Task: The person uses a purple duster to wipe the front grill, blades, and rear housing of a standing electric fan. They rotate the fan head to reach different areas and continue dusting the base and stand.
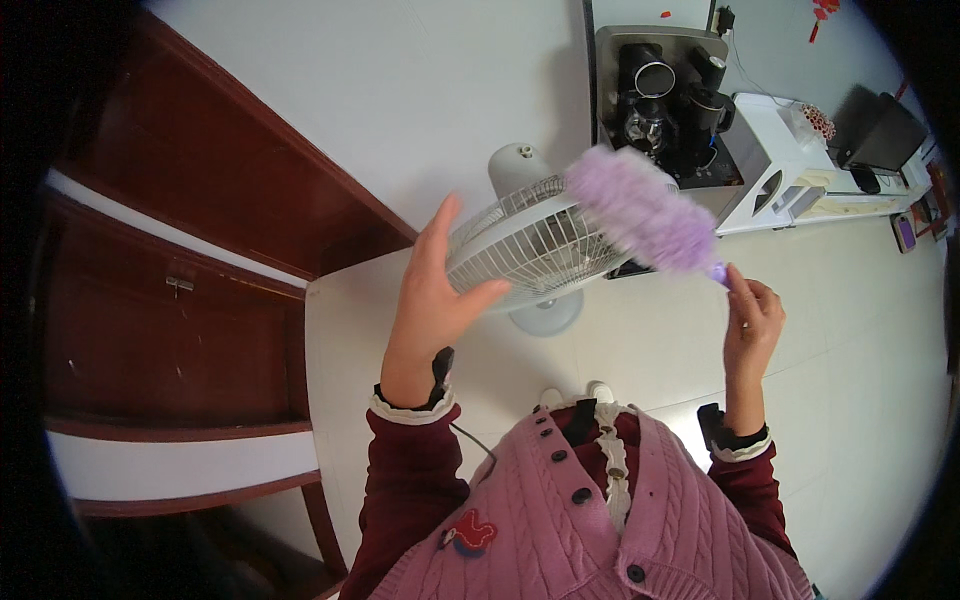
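A standing fan (536,255) with a pale wire guard is before me, its head turned to one side. My right hand (754,315) pinches the purple handle (719,274) of a fluffy lilac duster (645,210). The duster's head lies across the upper right of the guard in view and hides part of it; contact is not certain. At the guard's left rim is my left hand (435,281), thumb spread from the fingers and nothing gripped. Whether it touches the rim cannot be told. The fan's round base (547,313) shows below on the floor.
A tea cabinet with a black electric kettle (705,112) and glass pot (646,126) stands behind the fan. To its right runs a white low cabinet (750,161) with a dark monitor (885,133). Dark red wooden doors (180,345) line the left. Pale tiles (825,322) cover the floor.
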Tool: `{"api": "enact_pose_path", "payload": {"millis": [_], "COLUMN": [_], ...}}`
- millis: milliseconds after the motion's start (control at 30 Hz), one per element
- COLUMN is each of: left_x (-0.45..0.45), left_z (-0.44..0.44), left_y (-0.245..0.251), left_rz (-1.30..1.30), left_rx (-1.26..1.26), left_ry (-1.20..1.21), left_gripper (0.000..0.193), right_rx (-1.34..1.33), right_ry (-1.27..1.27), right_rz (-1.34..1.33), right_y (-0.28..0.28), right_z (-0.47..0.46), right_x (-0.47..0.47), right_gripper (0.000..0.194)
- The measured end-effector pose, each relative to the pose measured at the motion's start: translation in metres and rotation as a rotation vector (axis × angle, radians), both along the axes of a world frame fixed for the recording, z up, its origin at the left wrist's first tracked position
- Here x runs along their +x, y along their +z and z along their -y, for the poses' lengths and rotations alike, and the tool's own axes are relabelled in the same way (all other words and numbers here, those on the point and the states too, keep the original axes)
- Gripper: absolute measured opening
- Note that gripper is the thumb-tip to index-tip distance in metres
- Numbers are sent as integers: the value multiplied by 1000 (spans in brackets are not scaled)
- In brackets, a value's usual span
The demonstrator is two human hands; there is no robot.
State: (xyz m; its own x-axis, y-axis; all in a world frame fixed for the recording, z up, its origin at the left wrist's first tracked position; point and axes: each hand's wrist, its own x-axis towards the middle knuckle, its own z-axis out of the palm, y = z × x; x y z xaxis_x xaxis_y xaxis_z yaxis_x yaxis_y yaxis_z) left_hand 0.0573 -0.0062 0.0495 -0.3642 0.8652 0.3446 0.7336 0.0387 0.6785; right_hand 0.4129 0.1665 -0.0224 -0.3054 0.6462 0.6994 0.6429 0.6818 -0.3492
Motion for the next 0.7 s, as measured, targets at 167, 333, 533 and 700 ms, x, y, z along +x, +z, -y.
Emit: {"api": "enact_pose_path", "payload": {"millis": [167, 333, 533, 700], "left_x": [-10, -13, -14, -1], "left_z": [12, 12, 9, -9], "left_y": [-15, -20, -16, -9], "left_rz": [55, 71, 78, -16], "left_rx": [-214, -217, -146, 0], "left_ry": [54, 92, 88, 76], "left_gripper": [116, 117, 116, 109], "right_rx": [-43, 21, 21, 49], "right_ry": [-48, 146, -31, -50], "right_rz": [-71, 142, 16, -22], "right_y": [-4, -1, 7, 11], "right_z": [-8, 14, -1, 1], "right_x": [11, -12, 6, 2], "right_gripper": [44, 37, 38, 41]}}
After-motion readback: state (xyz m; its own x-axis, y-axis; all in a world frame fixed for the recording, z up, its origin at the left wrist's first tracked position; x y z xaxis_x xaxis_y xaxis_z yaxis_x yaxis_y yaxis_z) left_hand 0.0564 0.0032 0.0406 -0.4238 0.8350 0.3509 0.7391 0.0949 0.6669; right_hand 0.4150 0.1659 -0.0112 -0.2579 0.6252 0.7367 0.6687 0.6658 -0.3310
